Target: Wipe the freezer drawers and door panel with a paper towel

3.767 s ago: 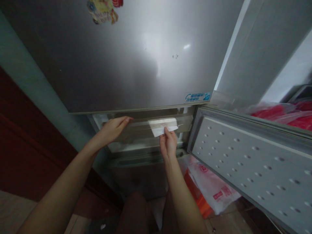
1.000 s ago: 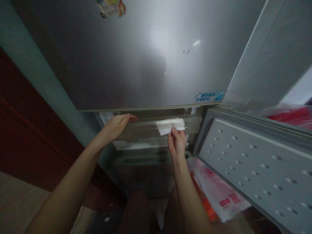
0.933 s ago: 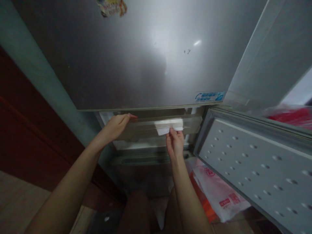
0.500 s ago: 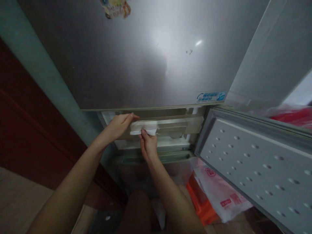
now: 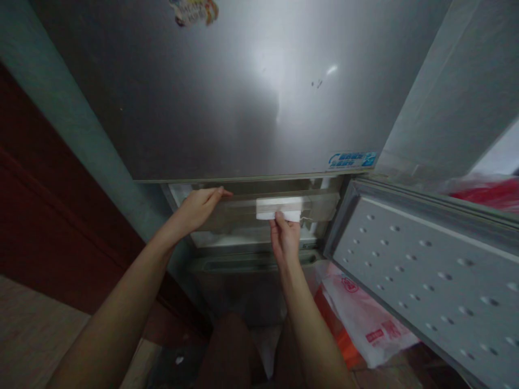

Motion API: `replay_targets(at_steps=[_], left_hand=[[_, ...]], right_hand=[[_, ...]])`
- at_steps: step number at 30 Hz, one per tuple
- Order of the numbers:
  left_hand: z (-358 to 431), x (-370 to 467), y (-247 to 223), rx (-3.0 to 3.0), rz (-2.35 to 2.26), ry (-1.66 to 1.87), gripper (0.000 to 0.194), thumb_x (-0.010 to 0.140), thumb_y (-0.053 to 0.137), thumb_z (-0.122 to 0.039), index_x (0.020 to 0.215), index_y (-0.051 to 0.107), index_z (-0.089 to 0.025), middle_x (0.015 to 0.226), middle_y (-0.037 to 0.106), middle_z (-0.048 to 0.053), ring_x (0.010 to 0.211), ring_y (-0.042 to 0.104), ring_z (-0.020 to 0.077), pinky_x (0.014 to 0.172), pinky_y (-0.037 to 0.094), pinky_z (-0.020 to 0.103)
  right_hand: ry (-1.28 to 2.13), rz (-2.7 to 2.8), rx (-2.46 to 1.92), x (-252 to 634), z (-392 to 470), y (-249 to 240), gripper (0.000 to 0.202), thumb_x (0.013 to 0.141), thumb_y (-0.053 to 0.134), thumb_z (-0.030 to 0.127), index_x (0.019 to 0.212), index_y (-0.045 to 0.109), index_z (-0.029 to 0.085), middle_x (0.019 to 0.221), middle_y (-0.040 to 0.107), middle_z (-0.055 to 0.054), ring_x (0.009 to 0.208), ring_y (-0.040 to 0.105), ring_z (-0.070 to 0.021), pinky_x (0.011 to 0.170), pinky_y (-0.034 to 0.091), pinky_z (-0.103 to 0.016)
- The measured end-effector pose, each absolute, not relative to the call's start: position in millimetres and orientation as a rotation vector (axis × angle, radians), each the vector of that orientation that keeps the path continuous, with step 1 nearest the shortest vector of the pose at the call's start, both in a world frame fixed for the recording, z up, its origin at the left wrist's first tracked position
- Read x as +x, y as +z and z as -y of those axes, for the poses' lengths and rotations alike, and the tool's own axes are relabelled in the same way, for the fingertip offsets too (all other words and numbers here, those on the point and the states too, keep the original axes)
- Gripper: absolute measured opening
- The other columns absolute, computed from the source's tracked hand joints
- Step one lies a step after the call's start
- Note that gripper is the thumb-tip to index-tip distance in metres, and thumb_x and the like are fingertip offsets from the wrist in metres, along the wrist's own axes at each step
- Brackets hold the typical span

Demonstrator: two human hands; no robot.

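Observation:
A translucent drawer (image 5: 239, 208) sits in the lower compartment of a fridge, under the upper door. My left hand (image 5: 199, 209) is at the left end of its top edge, fingers closed over the rim. My right hand (image 5: 287, 237) presses a white folded cloth (image 5: 279, 208) flat against the drawer's front, right of the middle. The thumb lies on the cloth and the other fingers are below or behind it. A thin loose strand sticks out at the cloth's right end.
The grey upper fridge door (image 5: 243, 97) is closed above. The open lower door (image 5: 421, 270) swings out to the right. Below is another drawer (image 5: 243, 292). A white plastic bag (image 5: 368, 319) and an orange container (image 5: 346, 348) stand under the open door. A dark red wooden panel (image 5: 48, 216) is left.
My right hand has slid the white cloth to the right along the drawer front. My left hand has stayed at the drawer's rim.

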State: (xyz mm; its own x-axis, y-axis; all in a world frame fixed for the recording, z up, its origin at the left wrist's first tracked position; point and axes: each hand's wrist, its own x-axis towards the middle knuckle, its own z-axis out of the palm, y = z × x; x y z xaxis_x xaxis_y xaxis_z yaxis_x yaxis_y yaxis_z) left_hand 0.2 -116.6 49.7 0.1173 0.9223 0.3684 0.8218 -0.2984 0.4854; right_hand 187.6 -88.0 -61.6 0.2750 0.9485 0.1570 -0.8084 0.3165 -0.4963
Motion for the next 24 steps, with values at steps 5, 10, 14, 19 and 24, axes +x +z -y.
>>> replay_targets(at_steps=[5, 10, 14, 19, 24], left_hand=[[115, -1, 48, 2.239, -1.739, 0.961, 0.053, 0.093, 0.031, -0.047, 0.106, 0.074, -0.02, 0.115, 0.074, 0.007, 0.108, 0.066, 0.0268, 0.099, 0.046, 0.038], [116, -1, 48, 2.252, -1.757, 0.945, 0.056, 0.093, 0.031, -0.048, 0.11, 0.073, -0.016, 0.113, 0.074, 0.009, 0.108, 0.066, 0.0281, 0.097, 0.046, 0.038], [119, 0, 49, 2.271, -1.764, 0.916, 0.057, 0.092, 0.029, -0.048, 0.111, 0.073, -0.016, 0.114, 0.074, 0.009, 0.108, 0.066, 0.028, 0.097, 0.046, 0.038], [119, 1, 49, 2.267, -1.79, 0.907, 0.058, 0.092, 0.028, -0.05, 0.111, 0.073, -0.018, 0.115, 0.074, 0.008, 0.108, 0.066, 0.0278, 0.097, 0.046, 0.038], [117, 1, 47, 2.262, -1.795, 0.918, 0.057, 0.092, 0.028, -0.05, 0.111, 0.073, -0.019, 0.115, 0.074, 0.006, 0.108, 0.066, 0.0262, 0.098, 0.046, 0.038]], right_hand=[[1.098, 0.453, -0.335, 212, 84, -61, 0.03, 0.06, 0.078, 0.015, 0.086, 0.063, 0.019, 0.081, 0.071, 0.002, 0.077, 0.066, -0.0092, 0.082, 0.056, -0.025], [1.083, 0.439, -0.312, 210, 84, -67, 0.031, 0.061, 0.078, 0.015, 0.088, 0.062, 0.02, 0.081, 0.071, 0.004, 0.078, 0.067, -0.0079, 0.082, 0.055, -0.023], [1.093, 0.452, -0.312, 211, 91, -71, 0.032, 0.063, 0.078, 0.016, 0.091, 0.064, 0.02, 0.083, 0.071, 0.003, 0.077, 0.067, -0.0075, 0.082, 0.056, -0.022], [1.112, 0.452, -0.306, 213, 94, -73, 0.034, 0.062, 0.079, 0.015, 0.093, 0.065, 0.02, 0.086, 0.072, 0.002, 0.079, 0.068, -0.0079, 0.081, 0.056, -0.02], [1.115, 0.437, -0.304, 211, 88, -70, 0.034, 0.066, 0.074, 0.012, 0.097, 0.065, 0.022, 0.09, 0.072, 0.002, 0.083, 0.068, -0.007, 0.085, 0.055, -0.02]])
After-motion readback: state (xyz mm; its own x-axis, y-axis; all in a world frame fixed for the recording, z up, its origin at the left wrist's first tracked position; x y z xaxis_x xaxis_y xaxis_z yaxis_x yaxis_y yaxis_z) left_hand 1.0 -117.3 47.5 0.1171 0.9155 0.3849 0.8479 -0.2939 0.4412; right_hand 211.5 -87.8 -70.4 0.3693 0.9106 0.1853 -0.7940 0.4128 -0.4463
